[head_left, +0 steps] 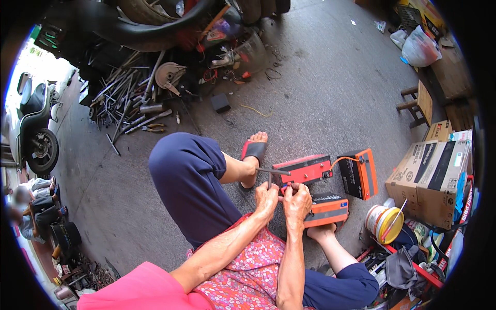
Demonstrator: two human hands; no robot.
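Item: orange-and-black battery (302, 169), lying on the concrete floor (330, 88) between the person's feet, terminal end toward the hands. A thin dark tool (269, 175), likely a screwdriver or pliers, meets that end.
Left hand (266, 200): closed around the tool's handle.
Right hand (296, 201): fingers pinched together on a small red part at the terminal; what exactly it grips cannot be told.
Handling note: best done with the tool square on the terminal, the case braced by a foot, and metal kept off both posts at once.
Adjacent: second battery (326, 209) just under the right hand; third battery (358, 174) upright, linked by an orange wire (338, 160).
Further out: yellow spool (383, 223), cardboard box (431, 181), red sandal (253, 150), pile of metal rods (126, 101), wooden stool (418, 103).
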